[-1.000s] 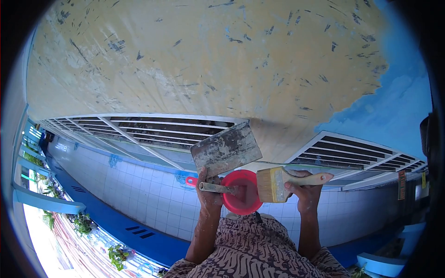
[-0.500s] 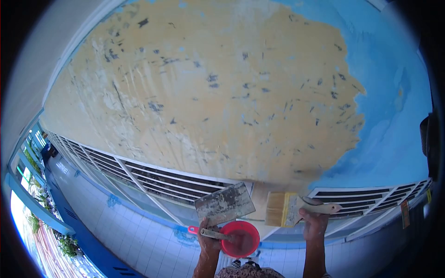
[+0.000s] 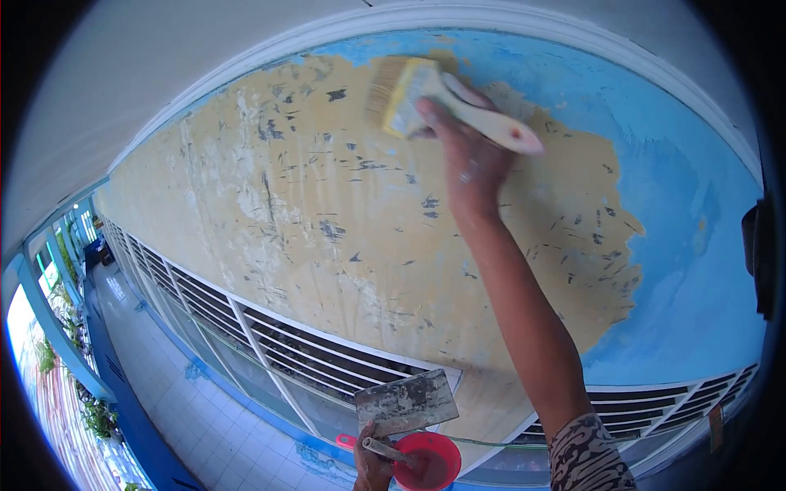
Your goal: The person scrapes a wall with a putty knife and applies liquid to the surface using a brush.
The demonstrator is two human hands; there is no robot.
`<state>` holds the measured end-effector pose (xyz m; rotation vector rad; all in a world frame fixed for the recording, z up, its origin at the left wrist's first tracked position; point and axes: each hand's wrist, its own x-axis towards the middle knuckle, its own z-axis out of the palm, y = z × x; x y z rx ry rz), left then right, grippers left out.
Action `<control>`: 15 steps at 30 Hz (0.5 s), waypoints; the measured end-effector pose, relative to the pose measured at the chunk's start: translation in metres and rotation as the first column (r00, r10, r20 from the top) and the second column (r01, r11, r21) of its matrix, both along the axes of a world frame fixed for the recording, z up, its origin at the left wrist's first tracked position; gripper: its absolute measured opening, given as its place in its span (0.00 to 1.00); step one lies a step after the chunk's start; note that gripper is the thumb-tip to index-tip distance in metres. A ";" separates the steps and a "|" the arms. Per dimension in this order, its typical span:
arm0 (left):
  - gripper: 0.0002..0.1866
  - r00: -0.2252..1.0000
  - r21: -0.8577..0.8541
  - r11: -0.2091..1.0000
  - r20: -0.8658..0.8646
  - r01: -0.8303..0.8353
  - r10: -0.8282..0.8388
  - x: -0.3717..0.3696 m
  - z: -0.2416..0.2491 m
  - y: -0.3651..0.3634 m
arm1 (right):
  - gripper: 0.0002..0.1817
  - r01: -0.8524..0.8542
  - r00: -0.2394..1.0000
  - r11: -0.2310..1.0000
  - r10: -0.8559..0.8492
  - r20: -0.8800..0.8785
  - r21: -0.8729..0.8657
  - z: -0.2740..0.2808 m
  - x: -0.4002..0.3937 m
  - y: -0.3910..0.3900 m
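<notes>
My right hand (image 3: pixel 473 159) is raised high against the wall (image 3: pixel 327 213), its fingers wrapped round a wide flat paintbrush (image 3: pixel 422 90). The bristles point left and appear to meet the beige, scraped patch near its top; motion blurs them a little. Low in view, my left hand (image 3: pixel 372 470) is closed round the handle side of a red plastic dipper (image 3: pixel 449 448) that holds murky liquid. A stick-like tool handle (image 3: pixel 381 448) leans out of the dipper across that hand. Just above them is a rectangular, plaster-smeared plate (image 3: pixel 407 403); how it is gripped is hidden.
Blue paint (image 3: pixel 688 221) surrounds the beige patch at top and right. White louvre slats (image 3: pixel 303 344) run below the wall. A tiled walkway (image 3: pixel 180 385) stretches left beside a blue ledge (image 3: pixel 123 401) with potted plants (image 3: pixel 100 417). White moulding (image 3: pixel 491 16) borders the ceiling.
My right hand has lifted the paintbrush from beside the dipper up to the top of the wall. The view has tilted upward. My left hand keeps the dipper and plate low.
</notes>
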<state>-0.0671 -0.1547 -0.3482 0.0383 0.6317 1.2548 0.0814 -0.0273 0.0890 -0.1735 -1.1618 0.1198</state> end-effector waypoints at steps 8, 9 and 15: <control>0.10 1.000 0.011 1.000 -0.024 0.008 -0.008 0.011 -0.008 0.002 | 0.18 0.239 0.970 0.951 -0.244 0.003 0.194 0.044 -0.039 0.059; 0.10 0.999 0.014 1.000 -0.034 -0.015 0.016 0.012 -0.010 0.003 | 0.19 0.286 0.957 0.931 -0.287 -0.028 0.229 0.044 -0.031 0.051; 0.10 0.999 -0.026 0.999 -0.019 0.035 -0.035 0.007 -0.008 0.003 | 0.24 0.386 0.907 0.916 -0.355 -0.227 0.110 0.035 0.088 -0.057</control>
